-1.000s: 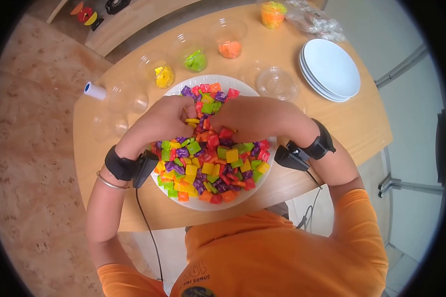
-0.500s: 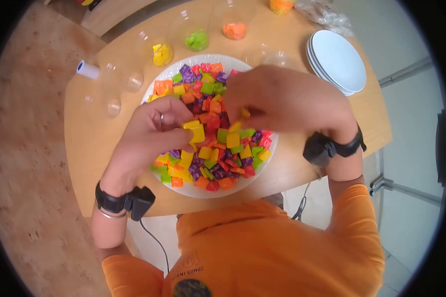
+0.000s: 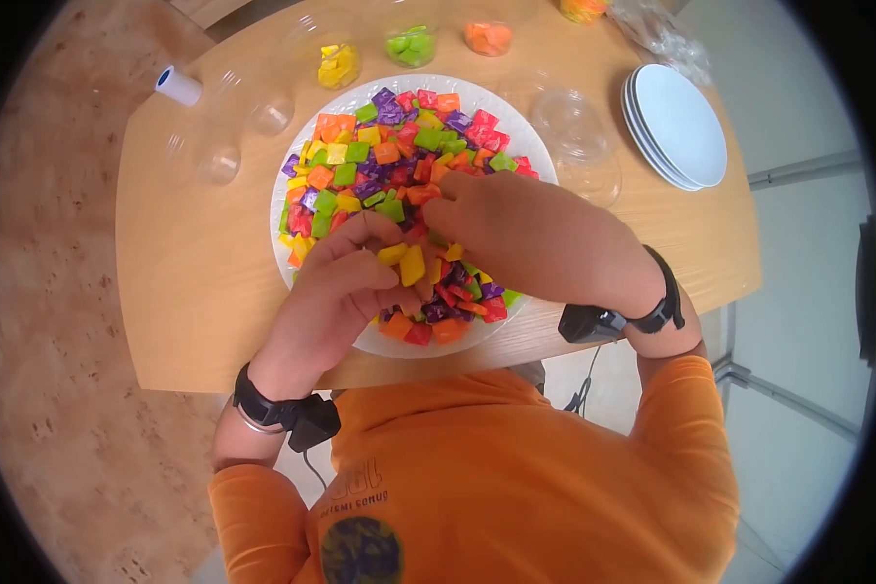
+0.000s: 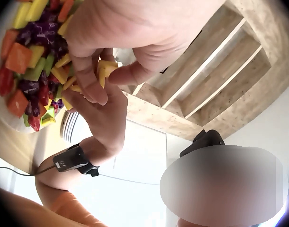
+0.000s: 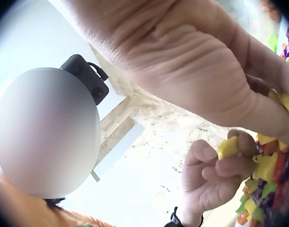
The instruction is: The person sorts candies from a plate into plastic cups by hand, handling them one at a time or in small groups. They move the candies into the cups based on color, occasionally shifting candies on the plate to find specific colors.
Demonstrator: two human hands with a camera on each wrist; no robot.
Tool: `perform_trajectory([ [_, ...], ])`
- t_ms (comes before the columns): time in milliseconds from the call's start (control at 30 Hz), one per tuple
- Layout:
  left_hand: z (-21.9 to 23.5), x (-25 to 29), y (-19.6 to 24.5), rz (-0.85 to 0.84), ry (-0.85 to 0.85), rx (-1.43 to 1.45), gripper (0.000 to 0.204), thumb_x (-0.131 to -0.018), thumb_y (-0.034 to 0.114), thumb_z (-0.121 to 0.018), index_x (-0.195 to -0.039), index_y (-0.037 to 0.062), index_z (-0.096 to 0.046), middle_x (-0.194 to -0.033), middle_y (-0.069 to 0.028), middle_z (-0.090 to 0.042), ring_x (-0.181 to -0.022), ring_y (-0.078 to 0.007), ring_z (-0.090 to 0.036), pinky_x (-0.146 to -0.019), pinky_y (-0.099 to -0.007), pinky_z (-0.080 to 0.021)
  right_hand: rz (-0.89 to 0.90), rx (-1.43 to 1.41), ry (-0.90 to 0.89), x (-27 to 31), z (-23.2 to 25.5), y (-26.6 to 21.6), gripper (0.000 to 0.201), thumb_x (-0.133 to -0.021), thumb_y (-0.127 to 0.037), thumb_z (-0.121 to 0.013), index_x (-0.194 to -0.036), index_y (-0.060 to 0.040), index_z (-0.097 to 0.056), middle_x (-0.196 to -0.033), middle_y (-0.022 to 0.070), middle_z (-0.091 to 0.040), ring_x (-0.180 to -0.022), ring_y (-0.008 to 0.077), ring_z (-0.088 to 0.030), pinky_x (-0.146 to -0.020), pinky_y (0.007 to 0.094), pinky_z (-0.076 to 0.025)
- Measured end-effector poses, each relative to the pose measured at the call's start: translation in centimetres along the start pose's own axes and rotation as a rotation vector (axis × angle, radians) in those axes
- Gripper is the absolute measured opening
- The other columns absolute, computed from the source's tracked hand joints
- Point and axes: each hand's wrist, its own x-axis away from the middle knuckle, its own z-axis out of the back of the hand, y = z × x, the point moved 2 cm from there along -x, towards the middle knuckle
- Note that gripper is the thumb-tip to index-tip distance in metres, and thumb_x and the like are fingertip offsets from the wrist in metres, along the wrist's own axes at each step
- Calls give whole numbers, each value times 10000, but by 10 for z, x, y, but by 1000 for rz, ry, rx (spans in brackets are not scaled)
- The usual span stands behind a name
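Note:
A heap of square wrapped candies [image 3: 387,153] in red, orange, yellow, green and purple covers the large white plate [image 3: 523,127]. Over the heap's near half, my left hand [image 3: 331,287] holds several yellow candies [image 3: 413,265] between thumb and fingers. They also show in its grip in the left wrist view, as yellow candies [image 4: 105,69]. Close beside it, my right hand [image 3: 540,234] reaches down to the pile with bent fingers, pinching yellow candy [image 3: 455,253]. In the right wrist view, yellow candies [image 5: 276,97] show at its fingers; the fingertips are partly hidden.
Behind the plate stand clear cups holding yellow candies [image 3: 339,66], green candies [image 3: 411,47] and orange candies [image 3: 488,39]. Other clear cups [image 3: 222,165] lie at the left by a white roll [image 3: 178,86]. At the right are clear plastic containers [image 3: 569,125], stacked white plates [image 3: 676,127] and a plastic bag [image 3: 657,44].
Both hands first worked deeper in the pile. The left drew back with yellow candies; the right lifted with a yellow piece, then came down beside the left. The head view has shifted.

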Motion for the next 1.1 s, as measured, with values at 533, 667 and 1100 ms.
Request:
perform_trajectory([
  [533,-7,-6,6,-161,41,-21,369,-1077,268,-382,-1223,-17,-566,-1183,-164,-649,-1047,-286,-675,-893,-386,-575,-72,-166,235,-11,42,5,189,-749,-31,-720,-882,-10,-588,-843,141,-629,-818,322,-649,-683,411,-506],
  [667,-15,-13,4,-142,-42,-61,393,-1081,323,-428,-1338,36,-504,-1267,-135,-590,-1049,-290,-671,-915,-406,-577,-53,-368,299,-13,37,-9,185,-761,-31,-719,-869,-14,-570,-847,127,-632,-793,309,-652,-672,397,-518],
  [1100,8,-28,30,-158,220,111,285,-1059,207,-491,-1257,14,-560,-1178,-141,-659,-1008,-264,-680,-878,-360,-594,146,-405,494,-14,36,-7,127,-858,-88,-708,-946,-10,-660,-858,119,-688,-812,272,-713,-686,377,-550],
])
